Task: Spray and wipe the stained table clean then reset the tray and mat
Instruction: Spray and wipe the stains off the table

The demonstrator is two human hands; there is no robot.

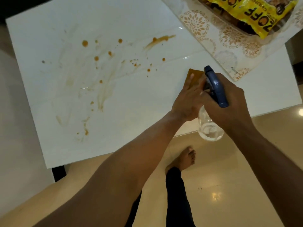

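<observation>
Right hand [229,99] is wrapped round the neck of the spray bottle [213,102], a finger seemingly on the trigger, while the left hand [188,97] lies with straight fingers on the orange cloth [194,76] just beside it on the bench [49,145]. This looks like the spraying step, wiping not yet begun: orange stains [96,58] dot the left and middle of the bench. The bottle's long axis runs near to far, clear base toward the person (hanging past the near edge), blue nozzle pointing far and slightly left, short of the stains. Next it likely needs swinging left over the spots. The patterned mat [229,40] and tray [246,30] with a yellow packet [255,12] sit far right.
</observation>
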